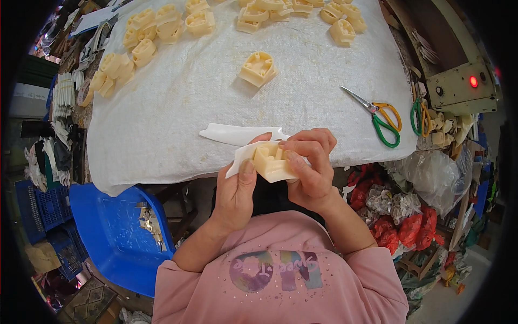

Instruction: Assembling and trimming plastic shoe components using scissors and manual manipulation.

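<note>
Just off the near edge of the covered table, both hands grip a cream-coloured moulded plastic part (270, 163) with an open, ribbed inside. My left hand (236, 195) pinches its left side, with a thin white strip (242, 157) wrapped against the part under the thumb. On the other side, my right hand (314, 171) has its thumb and fingers closed on the part; a bit of white shows behind them. Another curved white strip (229, 134) lies on the cloth just beyond my hands. Farther off, a single cream part (259, 69) sits alone.
Several cream parts (198, 23) are clustered along the table's far side on the white woven sheet (178, 102). Scissors (380, 116) with green and orange handles lie at right. A blue plastic tub (116, 237) stands lower left. A machine box (461, 86) with a red light is at right.
</note>
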Motion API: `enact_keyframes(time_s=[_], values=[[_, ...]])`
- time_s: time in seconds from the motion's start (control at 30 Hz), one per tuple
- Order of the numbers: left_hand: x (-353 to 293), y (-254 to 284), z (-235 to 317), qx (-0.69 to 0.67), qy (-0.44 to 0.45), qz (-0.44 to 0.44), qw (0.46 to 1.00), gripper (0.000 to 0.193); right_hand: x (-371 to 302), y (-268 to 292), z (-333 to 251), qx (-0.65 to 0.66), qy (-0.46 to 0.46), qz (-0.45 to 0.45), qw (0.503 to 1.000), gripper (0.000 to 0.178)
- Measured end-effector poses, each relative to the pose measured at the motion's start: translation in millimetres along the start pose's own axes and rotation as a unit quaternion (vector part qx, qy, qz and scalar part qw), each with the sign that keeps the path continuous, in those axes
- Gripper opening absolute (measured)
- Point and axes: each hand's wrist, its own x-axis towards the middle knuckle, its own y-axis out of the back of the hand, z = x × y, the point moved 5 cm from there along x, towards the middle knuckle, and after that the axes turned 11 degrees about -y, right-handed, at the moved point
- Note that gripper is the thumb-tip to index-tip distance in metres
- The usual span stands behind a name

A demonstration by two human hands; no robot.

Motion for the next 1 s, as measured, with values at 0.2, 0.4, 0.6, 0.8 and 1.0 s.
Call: enact_keyframes(time_s=[0.2, 0.4, 0.6, 0.8, 1.0], values=[[-4.0, 22.3, 8.4, 0.077, 0.022, 0.107, 0.991, 0.033, 5.3, 9.2, -11.3, -0.081, 0.021, -0.062, 0.995, 0.04], [-12.1, 21.9, -1.7, 0.114, 0.046, 0.117, 0.985, 0.026, 6.7, 4.6, -20.6, -0.16, -0.014, -0.196, 0.967, 0.035], [-12.8, 14.0, -5.0, 0.12, 0.076, 0.083, 0.986, 0.027, 3.6, 5.4, -13.1, -0.139, -0.056, -0.252, 0.956, 0.035], [-13.6, 9.8, -14.0, 0.128, 0.114, 0.044, 0.984, 0.03, -0.3, 2.7, -6.7, -0.146, -0.062, -0.299, 0.941, 0.033], [-12.3, 6.0, -15.9, 0.132, 0.149, 0.014, 0.98, 0.032, -8.2, 1.3, -3.1, -0.133, -0.081, -0.289, 0.945, 0.032]])
